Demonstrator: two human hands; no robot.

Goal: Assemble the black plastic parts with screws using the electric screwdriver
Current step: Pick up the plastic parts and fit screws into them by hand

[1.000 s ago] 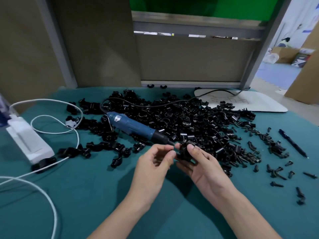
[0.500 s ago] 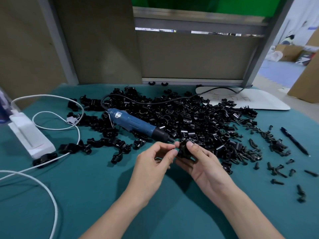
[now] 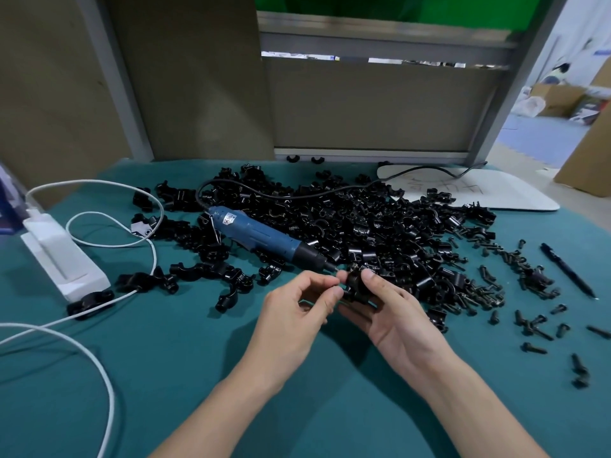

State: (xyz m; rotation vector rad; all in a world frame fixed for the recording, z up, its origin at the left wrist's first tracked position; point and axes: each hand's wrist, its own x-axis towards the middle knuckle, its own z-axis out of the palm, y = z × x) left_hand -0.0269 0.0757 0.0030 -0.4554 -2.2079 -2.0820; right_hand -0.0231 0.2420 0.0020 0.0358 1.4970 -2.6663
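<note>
Head view: the black part (image 3: 356,285) is held just above the worktop (image 3: 198,358). Right hand (image 3: 393,315) fingers curl round it; left hand (image 3: 297,312) fingers pinch its left side. The screwdriver (image 3: 261,238) lies just beyond, long axis far-left to near-right, tip toward the part. Left hand is nearer.

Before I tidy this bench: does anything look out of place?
Yes. Two black parts lie at the foot of the back partition, apart from the main pile; another part touches the white cable.
</note>
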